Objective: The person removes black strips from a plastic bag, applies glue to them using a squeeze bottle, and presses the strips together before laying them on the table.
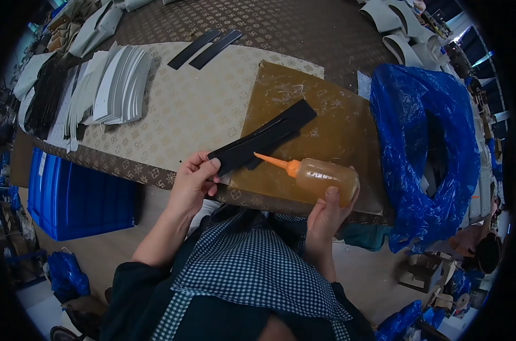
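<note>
The left hand's (191, 183) grip pinches the near end of the black strips (269, 135) between thumb and fingers, by the surface's (303, 42) near edge; their other end reaches over the brown sheet (343, 133). The right hand's (330, 213) grip wraps the bottle (323, 176), tipped sideways, its orange nozzle (274, 161) at the strips' side; whether the tip touches, I cannot tell. Best to pinch firmly, thumb clear of the tip, squeeze lightly and guide the nozzle steadily.
</note>
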Demonstrator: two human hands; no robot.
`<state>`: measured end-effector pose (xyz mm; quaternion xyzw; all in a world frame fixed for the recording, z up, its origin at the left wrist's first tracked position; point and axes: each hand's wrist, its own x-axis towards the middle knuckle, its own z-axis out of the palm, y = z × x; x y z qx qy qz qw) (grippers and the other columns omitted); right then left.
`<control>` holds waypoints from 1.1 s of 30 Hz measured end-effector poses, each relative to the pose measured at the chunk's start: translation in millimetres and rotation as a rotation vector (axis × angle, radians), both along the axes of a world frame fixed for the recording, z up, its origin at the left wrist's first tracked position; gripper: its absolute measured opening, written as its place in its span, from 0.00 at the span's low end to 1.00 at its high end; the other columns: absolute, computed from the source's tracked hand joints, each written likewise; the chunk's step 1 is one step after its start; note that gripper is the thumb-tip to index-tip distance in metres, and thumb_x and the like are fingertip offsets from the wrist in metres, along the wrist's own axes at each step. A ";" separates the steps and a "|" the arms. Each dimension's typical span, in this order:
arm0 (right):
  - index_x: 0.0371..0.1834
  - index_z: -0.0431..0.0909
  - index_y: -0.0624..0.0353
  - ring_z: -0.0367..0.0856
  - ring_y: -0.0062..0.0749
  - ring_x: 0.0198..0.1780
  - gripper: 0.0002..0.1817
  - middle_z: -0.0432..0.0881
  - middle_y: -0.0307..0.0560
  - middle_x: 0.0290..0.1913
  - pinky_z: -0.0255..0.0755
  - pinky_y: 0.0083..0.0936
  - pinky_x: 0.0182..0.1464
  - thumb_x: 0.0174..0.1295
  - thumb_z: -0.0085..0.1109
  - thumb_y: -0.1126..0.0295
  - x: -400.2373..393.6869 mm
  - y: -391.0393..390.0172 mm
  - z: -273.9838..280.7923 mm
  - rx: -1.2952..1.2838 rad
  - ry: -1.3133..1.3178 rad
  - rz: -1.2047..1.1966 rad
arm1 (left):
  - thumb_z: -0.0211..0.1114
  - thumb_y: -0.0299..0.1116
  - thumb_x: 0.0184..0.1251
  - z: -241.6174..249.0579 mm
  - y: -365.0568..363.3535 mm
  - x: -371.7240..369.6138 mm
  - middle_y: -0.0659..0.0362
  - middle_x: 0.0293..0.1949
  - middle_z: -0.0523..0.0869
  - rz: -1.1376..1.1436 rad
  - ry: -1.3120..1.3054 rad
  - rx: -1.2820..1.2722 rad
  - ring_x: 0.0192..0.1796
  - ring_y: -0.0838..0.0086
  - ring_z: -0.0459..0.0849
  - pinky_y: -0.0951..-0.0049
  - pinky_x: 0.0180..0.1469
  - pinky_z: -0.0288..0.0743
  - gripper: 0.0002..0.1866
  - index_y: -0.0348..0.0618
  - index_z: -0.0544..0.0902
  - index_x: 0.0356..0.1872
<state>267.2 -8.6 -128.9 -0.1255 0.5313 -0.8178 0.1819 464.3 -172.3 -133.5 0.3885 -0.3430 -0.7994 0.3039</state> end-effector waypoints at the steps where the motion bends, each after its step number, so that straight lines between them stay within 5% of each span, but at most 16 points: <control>1: 0.68 0.56 0.54 0.70 0.36 0.59 0.41 0.66 0.47 0.57 0.68 0.35 0.65 0.52 0.68 0.66 4.0 -0.2 -0.2 0.009 -0.010 0.016 | 0.67 0.31 0.64 0.7 0.2 -0.5 0.67 0.23 0.77 0.001 -0.001 0.001 0.24 0.85 0.76 0.84 0.18 0.66 0.06 0.46 0.76 0.36; 13: 0.70 0.54 0.55 0.69 0.37 0.62 0.46 0.66 0.47 0.58 0.67 0.36 0.65 0.50 0.70 0.59 32.0 1.2 6.5 -0.045 -0.162 0.279 | 0.69 0.31 0.62 4.0 -3.9 -0.3 0.68 0.21 0.76 -0.025 -0.003 0.012 0.20 0.86 0.72 0.84 0.17 0.62 0.07 0.45 0.77 0.32; 33: 0.70 0.54 0.59 0.71 0.41 0.62 0.49 0.70 0.50 0.59 0.66 0.42 0.66 0.51 0.72 0.49 -36.8 12.2 -20.6 -0.204 -0.086 0.063 | 0.68 0.34 0.63 8.1 -21.9 3.0 0.68 0.18 0.74 0.058 -0.146 -0.206 0.16 0.86 0.68 0.84 0.17 0.57 0.08 0.46 0.77 0.29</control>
